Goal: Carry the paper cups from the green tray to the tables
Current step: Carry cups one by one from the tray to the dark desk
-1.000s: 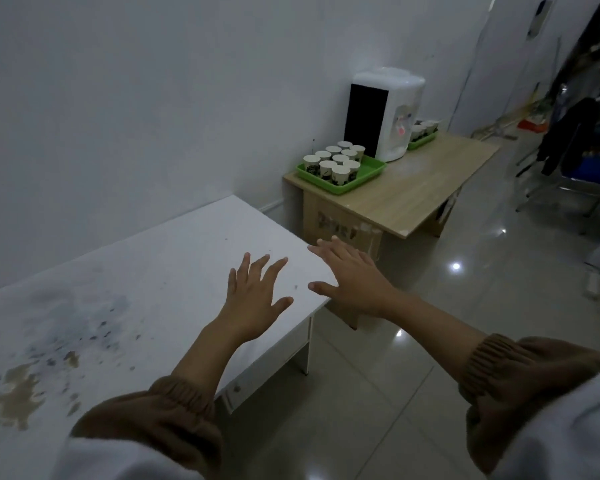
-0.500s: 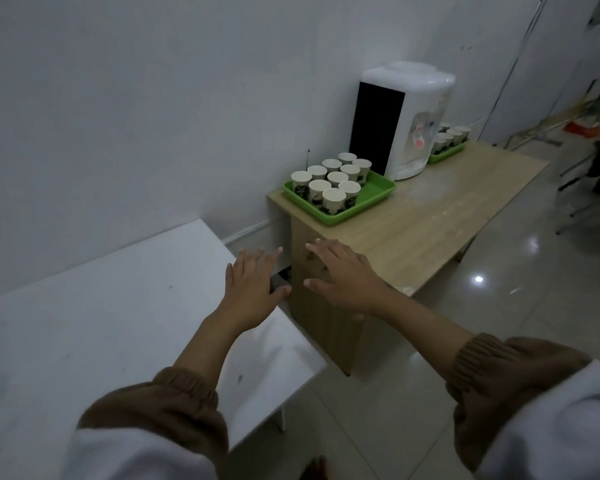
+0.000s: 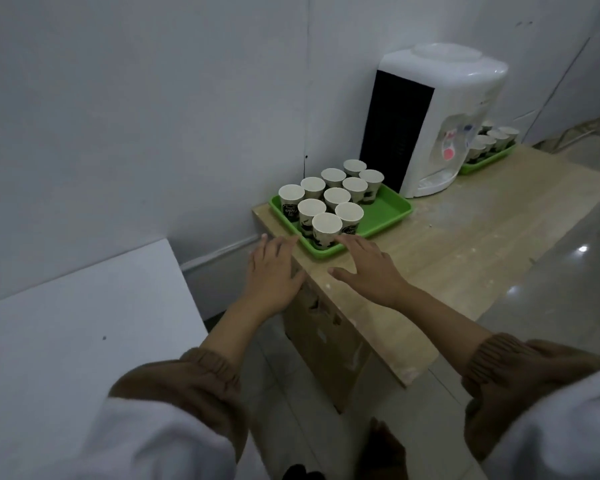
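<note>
A green tray (image 3: 385, 216) sits at the near left corner of a wooden table (image 3: 465, 244), against the wall. Several white paper cups (image 3: 327, 226) with dark printed labels stand upright on it. My left hand (image 3: 274, 271) reaches forward with straight fingers, its tips just short of the tray's near left edge. My right hand (image 3: 368, 268) is stretched out flat above the tabletop, fingertips at the tray's front rim beside the nearest cup. Both hands hold nothing.
A white water dispenser (image 3: 433, 119) stands behind the tray. Beyond it lies a second green tray (image 3: 489, 159) with several cups. A white table (image 3: 77, 327) is at the lower left. Grey glossy floor (image 3: 575, 271) spreads to the right.
I have moved closer to the wooden table. Both hands have travelled forward from above the white table to the green tray's near edge, still holding nothing.
</note>
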